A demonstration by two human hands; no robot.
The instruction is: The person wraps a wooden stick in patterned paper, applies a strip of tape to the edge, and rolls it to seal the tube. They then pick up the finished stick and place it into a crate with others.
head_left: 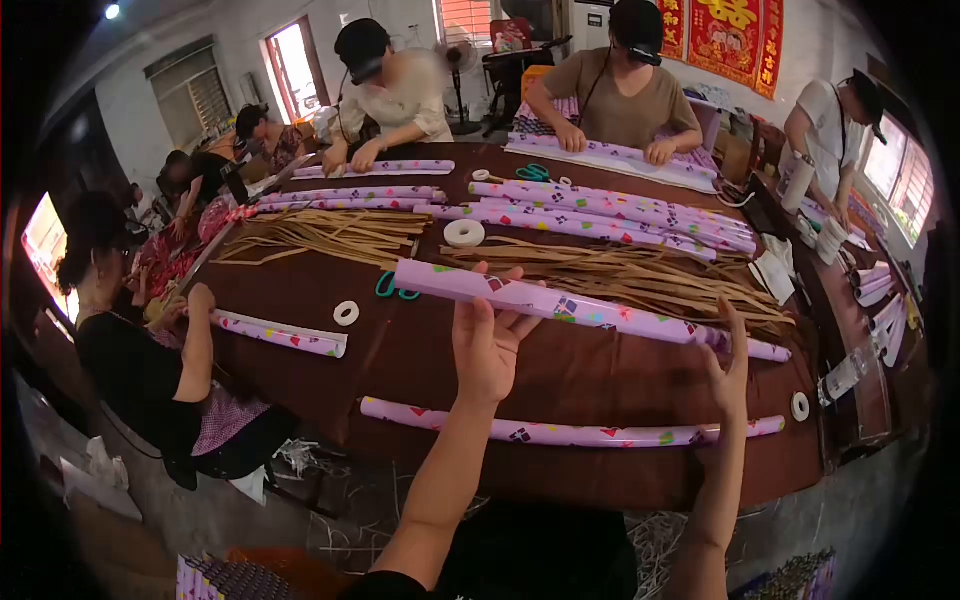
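A long roll of glossy lilac patterned paper (pixel 590 312) is held up slantwise above the table, its left end higher. My left hand (pixel 488 345) is closed round it left of the middle, thumb in front and fingertips showing above. Near the right end, my right hand (pixel 730 372) has the roll between thumb and raised fingers. Below them, a second lilac paper roll (pixel 590 434) lies along the near table edge. A white tape roll (pixel 799 407) sits beside its right end. Behind the held roll are teal-handled scissors (pixel 396 288), partly hidden.
Brown strips (pixel 620 270) and more lilac rolls (pixel 610 212) cover the middle of the brown table (pixel 400 360). Another tape roll (pixel 464 233) lies there. A plastic bottle (pixel 845 380) is at the right. Several people work around the table, one person (pixel 150 350) close at left.
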